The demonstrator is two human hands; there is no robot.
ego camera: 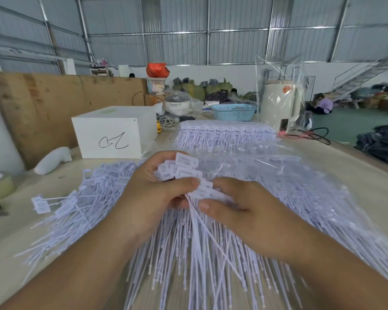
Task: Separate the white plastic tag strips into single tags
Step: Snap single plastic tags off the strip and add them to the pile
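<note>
Tag strips [184,168] are held above the tabletop [367,182], just over a wide heap of loose tags [87,198], so that separated pieces can be dropped straight onto it. The left hand [157,193] is curled around the fanned tag heads, its grip pinching them with thumb on top, apparently to steady the bundle. The right hand [240,209] is closed on the adjoining heads, thumb and fingers pinching, probably so that one tag can be snapped away. Uncut strips [224,133] are stacked further back, near a white box [112,135], within reach.
</note>
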